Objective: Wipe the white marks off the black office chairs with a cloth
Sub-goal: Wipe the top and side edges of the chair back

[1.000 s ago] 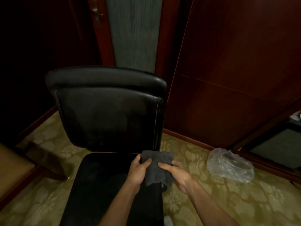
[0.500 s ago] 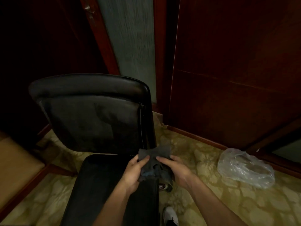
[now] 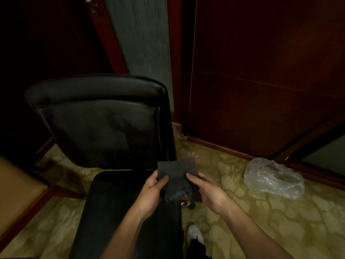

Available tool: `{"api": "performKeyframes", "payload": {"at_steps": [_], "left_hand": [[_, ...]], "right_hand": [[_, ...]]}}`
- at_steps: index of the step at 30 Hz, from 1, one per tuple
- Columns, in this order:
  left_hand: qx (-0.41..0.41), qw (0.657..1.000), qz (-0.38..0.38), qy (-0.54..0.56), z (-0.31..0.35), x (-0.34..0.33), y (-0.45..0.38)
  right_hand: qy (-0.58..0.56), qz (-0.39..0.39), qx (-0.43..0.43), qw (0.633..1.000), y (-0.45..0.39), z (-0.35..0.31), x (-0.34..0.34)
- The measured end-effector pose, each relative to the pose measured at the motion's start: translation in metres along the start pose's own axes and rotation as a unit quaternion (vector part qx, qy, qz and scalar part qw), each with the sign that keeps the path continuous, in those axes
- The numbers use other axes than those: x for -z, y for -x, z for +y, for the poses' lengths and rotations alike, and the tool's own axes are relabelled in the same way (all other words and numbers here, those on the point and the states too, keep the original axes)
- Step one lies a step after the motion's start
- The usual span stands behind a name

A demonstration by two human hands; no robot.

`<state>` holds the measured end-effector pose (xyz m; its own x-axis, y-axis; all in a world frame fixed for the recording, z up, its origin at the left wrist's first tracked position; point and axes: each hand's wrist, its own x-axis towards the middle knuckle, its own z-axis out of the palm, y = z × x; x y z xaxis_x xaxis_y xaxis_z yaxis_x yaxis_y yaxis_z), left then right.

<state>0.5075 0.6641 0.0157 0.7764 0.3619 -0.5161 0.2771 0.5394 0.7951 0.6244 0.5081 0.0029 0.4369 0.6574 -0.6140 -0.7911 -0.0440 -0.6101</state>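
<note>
A black office chair faces me, its backrest upright and its seat running down to the frame's bottom edge. Faint greyish smears show on the backrest. I hold a dark grey cloth over the seat's right back corner. My left hand pinches its left side with the thumb on top. My right hand grips its right side. The cloth's lower edge looks frayed.
A crumpled clear plastic bag lies on the patterned green carpet to the right. Dark wooden panels and a door stand behind the chair. A tan wooden surface juts in at the left. My white shoe shows beside the seat.
The view has swung left and down, so the chair sits lower and further left in frame. Both hands have kept hold of the cloth, spreading it flatter between them.
</note>
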Motion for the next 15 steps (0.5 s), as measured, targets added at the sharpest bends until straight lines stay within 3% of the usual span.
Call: {"api": "performKeyframes", "payload": {"at_steps": [2,6,11,15], "left_hand": [[0.009,1.000,-0.024,-0.019,-0.004,0.011,0.014],[0.003,0.994,-0.042,-0.102,-0.013,0.035,0.039],[0.003,0.993,-0.103,-0.065,-0.013,0.060,0.073],[0.013,0.994,-0.098,-0.045,-0.018,0.055,0.095]], "right_hand": [[0.032,-0.009,0.003,0.999,0.010,0.016,-0.007],[0.158,0.041,0.106,0.981,0.030,0.051,-0.032],[0.095,0.102,0.150,0.979,0.060,0.088,-0.059],[-0.007,0.114,0.139,0.984,0.096,0.106,-0.068]]}}
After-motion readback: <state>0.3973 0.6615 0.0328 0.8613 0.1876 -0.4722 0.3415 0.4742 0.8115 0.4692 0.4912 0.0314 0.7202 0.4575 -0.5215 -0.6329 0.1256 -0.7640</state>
